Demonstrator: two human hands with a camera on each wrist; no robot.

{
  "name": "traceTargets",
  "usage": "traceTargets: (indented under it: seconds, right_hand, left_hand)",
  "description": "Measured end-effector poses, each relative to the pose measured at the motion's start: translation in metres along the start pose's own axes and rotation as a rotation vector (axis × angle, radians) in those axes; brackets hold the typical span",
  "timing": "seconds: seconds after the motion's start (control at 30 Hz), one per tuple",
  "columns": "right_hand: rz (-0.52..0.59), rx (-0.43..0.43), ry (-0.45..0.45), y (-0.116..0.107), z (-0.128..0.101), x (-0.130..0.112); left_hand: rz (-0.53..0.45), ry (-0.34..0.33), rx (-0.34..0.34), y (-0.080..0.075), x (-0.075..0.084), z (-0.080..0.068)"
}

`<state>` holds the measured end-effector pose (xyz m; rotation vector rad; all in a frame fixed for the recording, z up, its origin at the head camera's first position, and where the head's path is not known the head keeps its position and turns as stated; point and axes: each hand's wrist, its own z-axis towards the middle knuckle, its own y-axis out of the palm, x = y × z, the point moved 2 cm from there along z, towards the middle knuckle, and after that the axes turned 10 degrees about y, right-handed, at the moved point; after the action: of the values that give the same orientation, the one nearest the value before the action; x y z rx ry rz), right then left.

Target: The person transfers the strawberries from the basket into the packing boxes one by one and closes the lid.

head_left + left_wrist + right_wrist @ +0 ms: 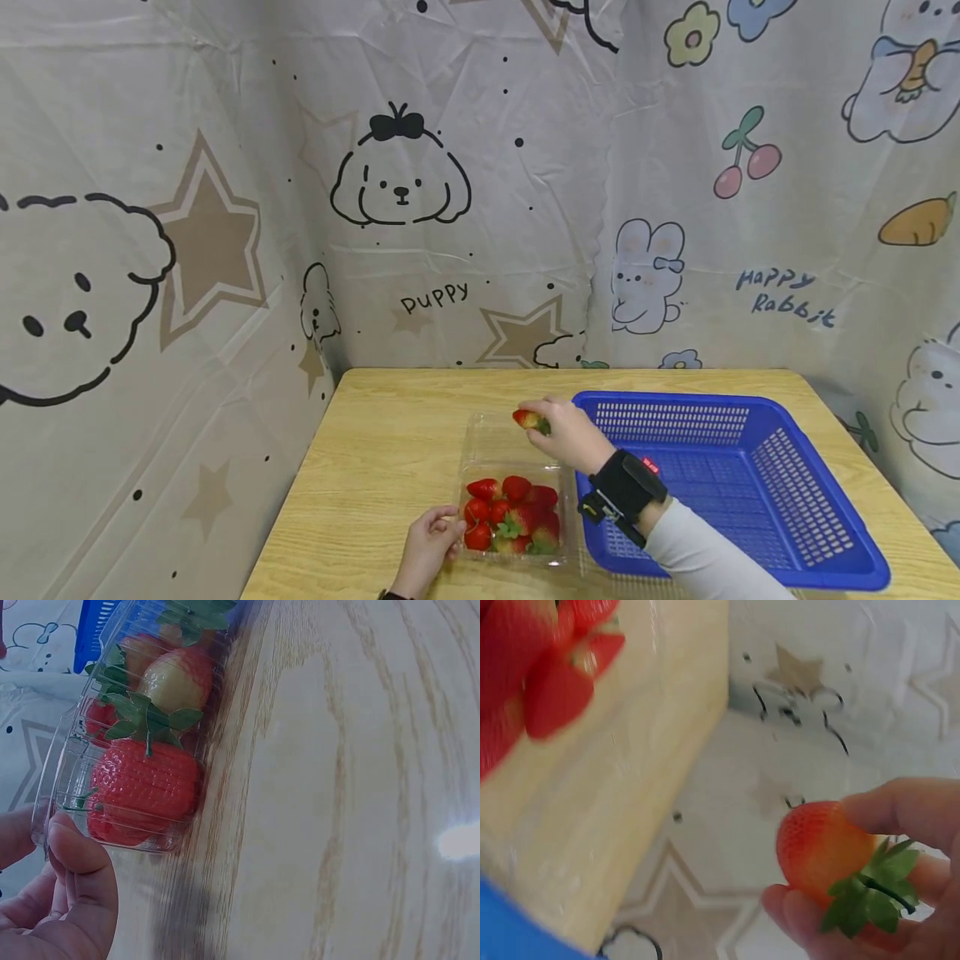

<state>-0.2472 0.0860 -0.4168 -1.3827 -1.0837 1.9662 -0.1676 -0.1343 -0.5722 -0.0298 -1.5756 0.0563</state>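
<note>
Table [390, 450] wood, far and left edges against cartoon curtain [225, 208], bare wood left of the box. Blue basket [795, 533] on right side, near corner cut off by sleeve. Clear clamshell box [480, 450] just left of basket, lid open away; strawberries [512, 514] fill its near half, lower ones blurred. Right hand [567, 432] above lid, fingers pinching one strawberry [527, 418]. Left hand [429, 547] grips box's near-left corner, wrist cropped.

The printed backdrop cloth [525, 208] reads "puppy" under the dog drawing and "Happy Rabbit" beside the rabbit.
</note>
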Motion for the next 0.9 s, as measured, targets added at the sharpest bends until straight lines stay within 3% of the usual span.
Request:
traceTargets:
  seconds: [0.33,0.6,0.7,0.9]
  right_hand:
    - [-0.103,-0.177,-0.197,0.06,-0.001,-0.022]
    - [-0.23,-0.287,-0.179,0.096,-0.003,-0.025]
    - [-0.244,-0.297,-0.184,0.105,-0.004,-0.023]
    - [-0.233,-0.217,-0.247,0.116,-0.008,-0.02]
  left_hand:
    - [-0.012,0.008,0.006,0.0,0.0,0.0]
    - [-0.038,-0.001,-0.006,0.0,-0.003,0.0]
    - [-0.034,-0.002,-0.002,0.0,-0.004,0.001]
    - [-0.018,0.009,0.005,0.0,-0.003,0.001]
